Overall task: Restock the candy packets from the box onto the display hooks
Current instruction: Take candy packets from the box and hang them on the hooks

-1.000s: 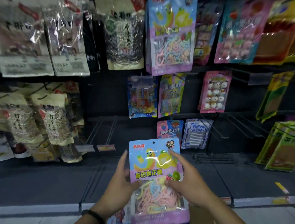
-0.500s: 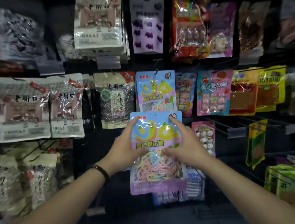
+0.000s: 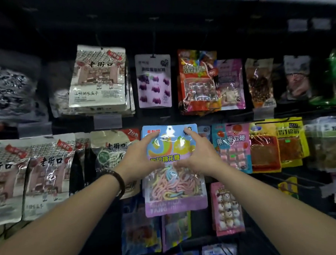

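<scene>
dark pegboard wall, crowded with hanging snack bags; both hands raised to the middle row; left hand (image 3: 143, 157) and right hand (image 3: 198, 155) grasp the blue candy packet (image 3: 173, 169) by its upper sides, likely to keep the hang hole (image 3: 169, 129) flat and level for the hook, which i cannot see; pink sweets bag (image 3: 231, 145) just beside on the right, grey seed bag (image 3: 110, 149) close on the left; slot narrow, open room only toward the near side.

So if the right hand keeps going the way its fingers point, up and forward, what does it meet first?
Probably the top edge of the candy packet the right hand already holds, then the dark rack behind it; depth is unclear.
</scene>
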Motion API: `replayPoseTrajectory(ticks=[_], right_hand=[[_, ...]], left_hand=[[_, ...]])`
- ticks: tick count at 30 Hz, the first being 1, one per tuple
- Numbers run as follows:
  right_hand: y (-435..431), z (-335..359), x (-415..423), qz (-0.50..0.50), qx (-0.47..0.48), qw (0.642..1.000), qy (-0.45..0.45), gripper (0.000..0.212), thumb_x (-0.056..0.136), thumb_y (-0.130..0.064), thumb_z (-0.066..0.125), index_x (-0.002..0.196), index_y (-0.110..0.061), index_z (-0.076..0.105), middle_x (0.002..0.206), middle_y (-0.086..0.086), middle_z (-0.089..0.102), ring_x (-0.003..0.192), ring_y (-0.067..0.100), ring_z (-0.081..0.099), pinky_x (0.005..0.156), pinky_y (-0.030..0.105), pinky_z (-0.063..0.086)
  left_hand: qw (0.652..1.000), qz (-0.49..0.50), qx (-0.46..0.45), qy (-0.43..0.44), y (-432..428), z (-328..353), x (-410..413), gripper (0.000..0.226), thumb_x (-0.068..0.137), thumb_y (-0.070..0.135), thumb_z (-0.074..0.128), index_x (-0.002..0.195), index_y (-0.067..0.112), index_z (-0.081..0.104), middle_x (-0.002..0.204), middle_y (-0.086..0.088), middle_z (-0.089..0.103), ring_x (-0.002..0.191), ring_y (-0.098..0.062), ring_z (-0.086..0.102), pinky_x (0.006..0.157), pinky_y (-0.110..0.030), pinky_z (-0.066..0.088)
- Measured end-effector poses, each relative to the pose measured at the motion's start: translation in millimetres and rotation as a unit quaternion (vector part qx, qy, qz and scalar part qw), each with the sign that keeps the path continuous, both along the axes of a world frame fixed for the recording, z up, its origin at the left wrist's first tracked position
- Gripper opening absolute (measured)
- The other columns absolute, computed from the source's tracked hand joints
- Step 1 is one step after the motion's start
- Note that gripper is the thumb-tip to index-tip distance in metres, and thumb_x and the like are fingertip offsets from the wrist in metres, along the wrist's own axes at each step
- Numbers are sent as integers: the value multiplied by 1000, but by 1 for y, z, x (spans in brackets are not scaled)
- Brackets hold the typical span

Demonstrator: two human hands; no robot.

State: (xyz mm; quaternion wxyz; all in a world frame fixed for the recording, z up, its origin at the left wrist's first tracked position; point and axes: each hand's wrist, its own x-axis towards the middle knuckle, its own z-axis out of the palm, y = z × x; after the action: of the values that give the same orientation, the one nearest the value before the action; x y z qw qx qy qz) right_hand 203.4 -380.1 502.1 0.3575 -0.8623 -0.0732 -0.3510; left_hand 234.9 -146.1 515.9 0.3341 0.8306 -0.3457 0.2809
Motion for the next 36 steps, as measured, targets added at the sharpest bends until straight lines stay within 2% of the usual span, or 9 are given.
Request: replayPoseTrajectory(ticks=[4, 9, 17, 21, 24, 26, 28, 31, 36], right_hand=[[-3, 6, 9, -4, -16, 1000, 12, 127, 56, -56, 99, 161, -50, 27, 148, 2, 43, 131, 27, 52, 107, 45, 52], [-3, 10, 12, 5, -33, 999, 23, 124, 62, -42, 100, 161, -49, 27, 146, 2, 38, 120, 21, 49, 94, 34, 48], [3, 13, 29, -8, -45, 996, 74, 127, 64, -43, 100, 162, -50, 20, 149, 4, 30, 113, 31, 61, 94, 46, 60], [13, 15, 43, -38, -52, 992, 107, 126, 72, -40, 97, 165, -49, 12, 153, 5, 20, 114, 32, 60, 90, 40, 58], [17, 10, 52, -56, -55, 989, 122, 122, 77, -37, 91, 162, -54, 5, 151, 5, 17, 101, 36, 67, 89, 48, 62], [15, 4, 49, -73, -85, 984, 141, 112, 84, -42, 83, 162, -54, 3, 156, 7, 11, 108, 39, 65, 94, 50, 60], [14, -7, 39, -93, -113, 978, 149, 104, 88, -48, 78, 163, -51, 5, 162, 8, 4, 128, 43, 56, 102, 52, 55], [16, -30, 15, -96, -121, 981, 116, 96, 90, -44, 73, 165, -43, 13, 162, 6, 10, 136, 39, 50, 105, 51, 54], [29, -83, -40, -94, -164, 978, 84, 66, 94, -46, 67, 153, -35, 41, 146, -5, 29, 135, 23, 44, 104, 44, 52]], left_hand=[[1000, 14, -6, -17, -1, 2, 16, 105, 69, 32, 97, 157, 42, 39, 151, 5, 52, 133, -19, 54, 108, -34, 47], [1000, 10, -25, -16, 2, -2, 22, 104, 70, 29, 97, 155, 44, 40, 155, 9, 49, 135, -15, 51, 111, -33, 45], [998, 62, 9, -4, -1, -3, 41, 106, 71, 34, 94, 159, 38, 36, 158, 3, 46, 139, -22, 49, 108, -35, 46], [994, 99, 30, 31, -7, -1, 55, 110, 68, 34, 91, 160, 45, 30, 153, -5, 47, 126, -23, 57, 94, -26, 45], [989, 121, 59, 59, -8, -5, 64, 115, 63, 43, 86, 159, 50, 23, 148, -12, 51, 117, -31, 63, 97, -37, 55], [987, 123, 73, 68, -4, -10, 62, 113, 63, 44, 80, 159, 50, 21, 144, -13, 53, 109, -32, 64, 92, -39, 57], [987, 124, 78, 66, 2, -17, 51, 105, 73, 36, 81, 159, 47, 23, 141, -9, 47, 110, -27, 57, 91, -36, 52], [987, 128, 74, 61, 21, -28, 29, 94, 83, 31, 82, 158, 46, 28, 135, -3, 42, 117, -23, 51, 102, -40, 49], [992, 111, 57, 21, 63, -71, -21, 33, 89, 31, 77, 119, 36, 63, 104, 11, 65, 92, -6, 63, 79, -25, 51]])
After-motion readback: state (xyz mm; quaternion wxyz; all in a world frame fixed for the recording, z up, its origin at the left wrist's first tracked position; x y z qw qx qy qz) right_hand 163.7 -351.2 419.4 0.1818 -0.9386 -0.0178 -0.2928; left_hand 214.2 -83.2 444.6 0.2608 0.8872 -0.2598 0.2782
